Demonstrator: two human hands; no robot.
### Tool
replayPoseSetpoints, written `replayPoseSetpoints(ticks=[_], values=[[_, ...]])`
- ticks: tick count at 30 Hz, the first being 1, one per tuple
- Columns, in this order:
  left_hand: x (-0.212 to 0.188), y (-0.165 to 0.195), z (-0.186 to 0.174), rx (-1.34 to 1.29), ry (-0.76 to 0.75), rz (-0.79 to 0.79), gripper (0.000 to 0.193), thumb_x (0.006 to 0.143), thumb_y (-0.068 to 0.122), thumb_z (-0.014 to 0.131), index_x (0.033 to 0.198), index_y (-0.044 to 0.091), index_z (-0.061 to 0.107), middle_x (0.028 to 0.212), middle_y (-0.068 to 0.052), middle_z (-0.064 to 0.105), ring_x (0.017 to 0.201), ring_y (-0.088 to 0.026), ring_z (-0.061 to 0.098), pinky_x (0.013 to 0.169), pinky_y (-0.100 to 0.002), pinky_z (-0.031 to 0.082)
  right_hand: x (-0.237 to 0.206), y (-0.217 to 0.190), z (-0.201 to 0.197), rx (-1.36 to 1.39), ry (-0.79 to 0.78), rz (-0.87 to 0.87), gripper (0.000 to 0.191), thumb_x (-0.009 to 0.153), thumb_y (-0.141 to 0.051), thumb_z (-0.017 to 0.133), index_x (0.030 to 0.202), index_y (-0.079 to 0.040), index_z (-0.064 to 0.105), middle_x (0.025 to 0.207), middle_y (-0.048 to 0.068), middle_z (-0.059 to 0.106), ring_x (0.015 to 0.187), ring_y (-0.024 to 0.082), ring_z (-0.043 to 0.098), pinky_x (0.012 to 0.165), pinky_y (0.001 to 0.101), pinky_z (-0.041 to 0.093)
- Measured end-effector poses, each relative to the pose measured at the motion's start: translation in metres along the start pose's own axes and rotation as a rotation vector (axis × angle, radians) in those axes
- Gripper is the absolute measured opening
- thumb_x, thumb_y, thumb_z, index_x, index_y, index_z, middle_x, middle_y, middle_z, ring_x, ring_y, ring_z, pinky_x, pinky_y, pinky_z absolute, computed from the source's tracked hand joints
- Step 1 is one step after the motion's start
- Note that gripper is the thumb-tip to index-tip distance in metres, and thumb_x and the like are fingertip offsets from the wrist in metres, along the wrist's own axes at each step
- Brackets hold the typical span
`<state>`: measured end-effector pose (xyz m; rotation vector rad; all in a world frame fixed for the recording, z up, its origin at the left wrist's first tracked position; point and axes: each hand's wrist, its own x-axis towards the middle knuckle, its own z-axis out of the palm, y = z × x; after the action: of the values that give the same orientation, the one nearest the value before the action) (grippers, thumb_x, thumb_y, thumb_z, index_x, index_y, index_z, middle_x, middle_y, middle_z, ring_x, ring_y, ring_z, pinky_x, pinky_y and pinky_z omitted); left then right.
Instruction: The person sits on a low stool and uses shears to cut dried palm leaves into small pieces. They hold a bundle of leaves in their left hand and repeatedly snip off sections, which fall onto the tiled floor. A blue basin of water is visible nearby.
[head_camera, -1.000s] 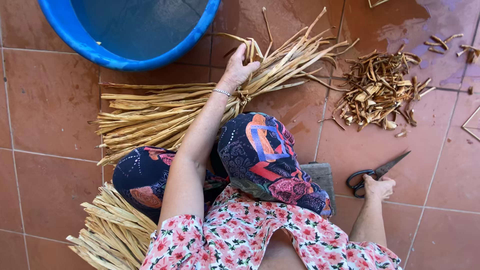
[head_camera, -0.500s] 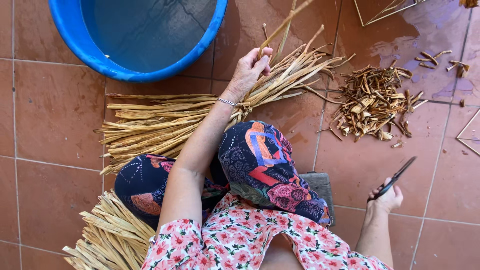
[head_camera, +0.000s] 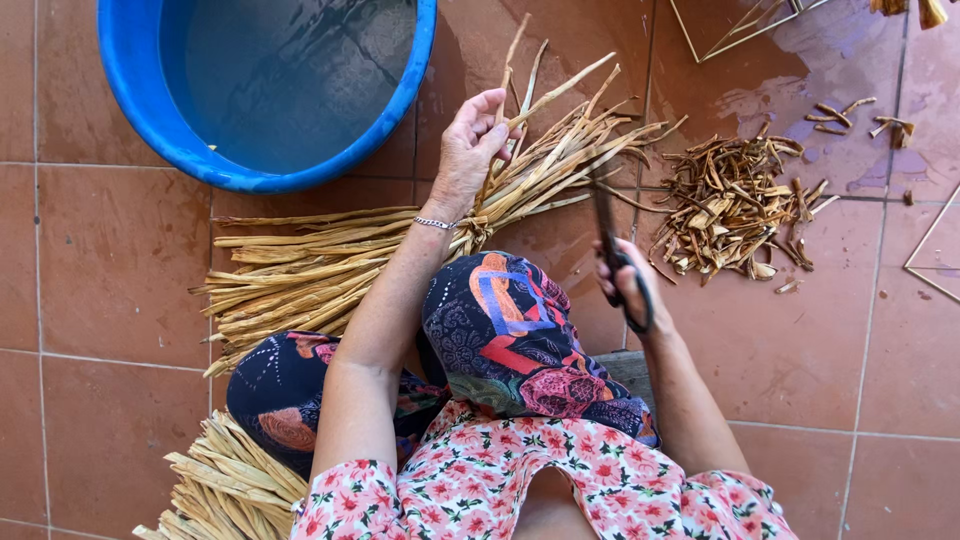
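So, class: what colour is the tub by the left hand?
Blue: the tub, beyond the left hand, shows best in the head view.

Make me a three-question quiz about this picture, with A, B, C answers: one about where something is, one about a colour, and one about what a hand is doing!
1. Where does the pile of short cut bits lie?
A. inside the tub
B. on the tiles to the right of the long stalks
C. on the person's lap

2. What colour is the round tub?
A. blue
B. green
C. white

3. What is the left hand doing?
A. lying flat on the floor
B. dipping in the tub
C. gripping a long dry stalk lifted up from the bundle

Answers:
1. B, the bits sit on the floor tiles, right of the stalks.
2. A, its rim and wall are bright blue.
3. C, the fingers close round a stalk, while the right hand holds scissors.
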<state>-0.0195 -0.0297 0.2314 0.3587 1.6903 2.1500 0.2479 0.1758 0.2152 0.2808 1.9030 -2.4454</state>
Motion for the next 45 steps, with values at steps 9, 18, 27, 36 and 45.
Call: replayPoseSetpoints(ticks=[9,18,27,36,45], values=[[-0.019,0.021,0.006,0.031,-0.133,-0.055,0.041,0.101,-0.004,0.061,0.141,0.001,0.054,0.103,-0.006,0.072,0.083,-0.006,0.062,0.074,-0.021,0.054,0.062,-0.009,0.016,0.134,0.014,-0.057,0.089,0.096,-0.073,0.052,0.146,0.000,0.047,0.085,-0.002,0.050,0.063,0.004,0.044,0.053,0.0201,0.038],[-0.021,0.018,0.013,0.162,-0.229,-0.060,0.046,0.099,-0.008,0.058,0.142,0.007,0.054,0.106,0.000,0.068,0.082,-0.002,0.059,0.071,-0.019,0.054,0.043,-0.018,0.006,-0.269,0.334,-0.088,0.060,0.104,-0.053,0.057,0.134,-0.001,0.062,0.076,-0.005,0.051,0.062,0.002,0.045,0.056,0.0188,0.038],[-0.026,0.016,0.010,0.304,-0.360,0.020,0.050,0.092,-0.016,0.051,0.137,0.006,0.062,0.104,0.000,0.071,0.085,-0.001,0.057,0.076,-0.017,0.049,0.048,-0.013,-0.035,-0.558,0.094,-0.236,0.066,0.109,-0.049,0.061,0.152,0.000,0.052,0.108,0.000,0.062,0.095,0.008,0.057,0.086,0.0249,0.048],[-0.024,0.005,-0.001,0.129,-0.313,-0.048,0.047,0.098,-0.012,0.054,0.142,0.004,0.059,0.106,-0.006,0.072,0.085,-0.009,0.061,0.075,-0.025,0.053,0.057,-0.020,-0.006,-0.347,0.186,-0.103,0.054,0.108,-0.043,0.055,0.134,0.003,0.064,0.069,-0.004,0.054,0.058,0.004,0.049,0.053,0.0203,0.042],[-0.009,-0.051,-0.037,0.570,0.180,-0.152,0.133,0.075,0.039,0.095,0.162,0.016,-0.003,0.149,-0.026,0.046,0.135,-0.033,0.049,0.115,-0.051,0.039,0.039,0.004,-0.012,-0.247,0.282,0.121,0.044,0.107,-0.038,0.059,0.127,0.000,0.066,0.067,-0.006,0.054,0.051,0.000,0.045,0.045,0.0181,0.036]])
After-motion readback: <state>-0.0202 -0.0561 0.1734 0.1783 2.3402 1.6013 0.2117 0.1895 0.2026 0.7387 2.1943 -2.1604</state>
